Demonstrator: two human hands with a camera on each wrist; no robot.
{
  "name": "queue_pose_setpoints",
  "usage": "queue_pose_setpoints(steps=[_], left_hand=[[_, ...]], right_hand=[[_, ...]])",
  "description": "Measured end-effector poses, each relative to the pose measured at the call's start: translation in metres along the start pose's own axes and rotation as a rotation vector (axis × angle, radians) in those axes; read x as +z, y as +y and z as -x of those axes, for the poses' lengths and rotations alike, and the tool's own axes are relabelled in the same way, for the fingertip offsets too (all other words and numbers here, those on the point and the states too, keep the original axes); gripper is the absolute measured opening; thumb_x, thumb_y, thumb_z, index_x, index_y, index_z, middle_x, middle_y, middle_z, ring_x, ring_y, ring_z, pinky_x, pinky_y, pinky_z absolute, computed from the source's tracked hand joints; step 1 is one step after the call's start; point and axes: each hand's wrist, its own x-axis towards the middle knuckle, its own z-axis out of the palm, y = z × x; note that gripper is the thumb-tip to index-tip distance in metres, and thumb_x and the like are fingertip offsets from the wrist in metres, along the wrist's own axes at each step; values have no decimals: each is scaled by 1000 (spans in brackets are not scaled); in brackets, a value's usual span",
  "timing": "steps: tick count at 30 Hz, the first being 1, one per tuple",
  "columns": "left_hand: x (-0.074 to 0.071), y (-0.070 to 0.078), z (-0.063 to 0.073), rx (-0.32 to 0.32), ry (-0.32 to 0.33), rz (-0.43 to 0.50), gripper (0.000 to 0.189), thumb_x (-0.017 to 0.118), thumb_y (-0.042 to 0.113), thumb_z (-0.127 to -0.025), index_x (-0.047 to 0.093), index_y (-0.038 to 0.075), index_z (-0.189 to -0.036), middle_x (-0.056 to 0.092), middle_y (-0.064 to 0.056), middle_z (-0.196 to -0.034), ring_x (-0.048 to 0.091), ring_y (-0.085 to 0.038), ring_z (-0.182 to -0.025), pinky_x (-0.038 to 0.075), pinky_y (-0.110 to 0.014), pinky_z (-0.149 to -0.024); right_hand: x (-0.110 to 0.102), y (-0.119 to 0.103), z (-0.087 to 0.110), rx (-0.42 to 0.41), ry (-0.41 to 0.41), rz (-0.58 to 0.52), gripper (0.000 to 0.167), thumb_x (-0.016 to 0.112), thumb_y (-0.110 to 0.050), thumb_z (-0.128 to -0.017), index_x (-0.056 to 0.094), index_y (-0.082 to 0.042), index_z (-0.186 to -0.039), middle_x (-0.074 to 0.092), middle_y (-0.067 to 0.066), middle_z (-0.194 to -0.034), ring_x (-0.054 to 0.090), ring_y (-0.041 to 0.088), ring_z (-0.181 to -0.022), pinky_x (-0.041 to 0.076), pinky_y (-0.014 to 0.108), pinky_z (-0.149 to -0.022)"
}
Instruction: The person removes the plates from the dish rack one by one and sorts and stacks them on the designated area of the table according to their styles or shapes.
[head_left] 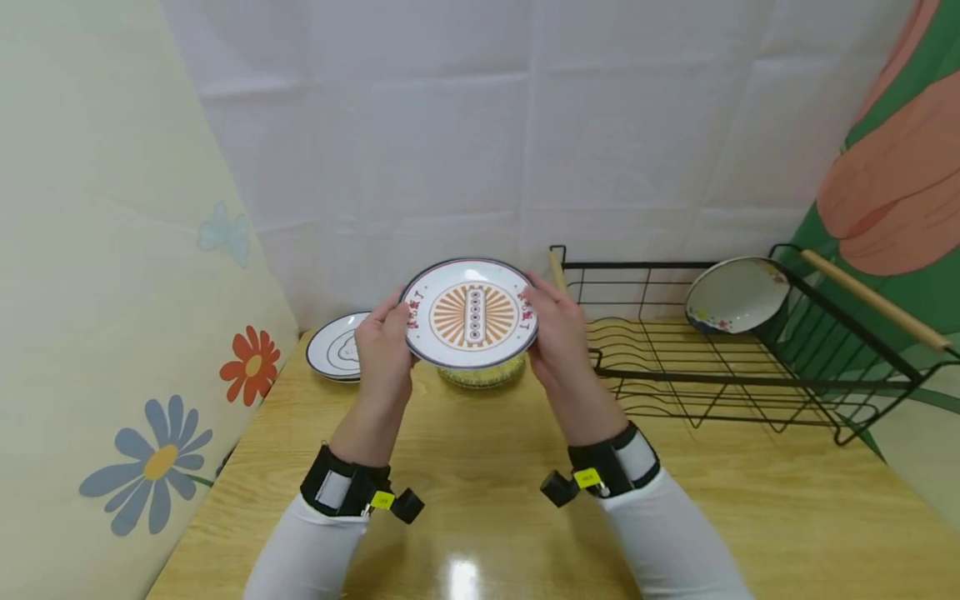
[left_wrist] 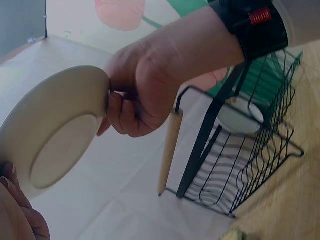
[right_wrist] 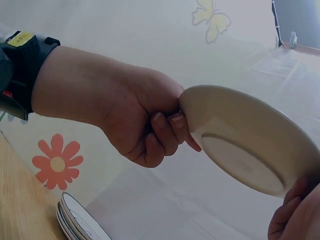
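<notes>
Both hands hold up a round white plate with a blue rim, orange rays around a central strip, and red characters near its edge. My left hand grips its left edge, thumb on the upper face. At the opposite edge, my right hand pinches the rim the same way. The plate's pale underside with its foot ring shows in the left wrist view, fingers curled beneath the rim. Behind and below it, a yellow-green patterned dish sits on the table, mostly hidden.
A stack of white plates with dark rims stands at the back left, partly behind my left hand. To the right is a black wire dish rack with wooden handles; a white flowered bowl leans at its far right. A white cloth backdrop hangs behind.
</notes>
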Motion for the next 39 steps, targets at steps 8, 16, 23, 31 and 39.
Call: queue_pose_setpoints(steps=[8,16,23,31,39], left_hand=[[-2,-6,-51,14,59,-114,44,53,24,-105,55,12,-148,72,-13,-125,56,0,-61,47,-14,-51],[-5,-50,-91,5,56,-222,44,54,25,-105,58,7,-145,72,-15,-119,55,-3,-62,43,-13,-51],[-9,-104,-107,-34,47,-438,44,52,23,-105,58,3,-143,62,-16,-145,67,-25,-121,60,-27,-89],[-15,-143,-107,-8,-19,-738,40,51,18,-104,64,-3,-135,64,-23,-139,59,-34,-134,49,-45,-112],[-23,-167,-109,31,-63,-887,39,51,17,-101,68,-2,-130,68,-21,-134,61,-32,-131,48,-44,-113]], right_hand=[[25,19,-44,24,130,-71,37,67,-21,-100,66,-16,-137,74,11,-123,77,13,-91,62,23,-70],[17,59,-80,15,281,125,39,68,-31,-99,67,-16,-134,73,8,-119,72,11,-90,59,21,-69],[-12,101,-102,-24,342,346,34,66,-17,-97,71,-1,-126,71,19,-124,68,19,-102,58,26,-83],[-46,132,-112,-46,332,736,30,64,-19,-95,77,0,-114,74,20,-117,68,32,-108,54,40,-97],[-60,146,-110,-33,294,822,28,62,-20,-96,78,-2,-111,76,19,-108,70,30,-97,55,34,-85]])
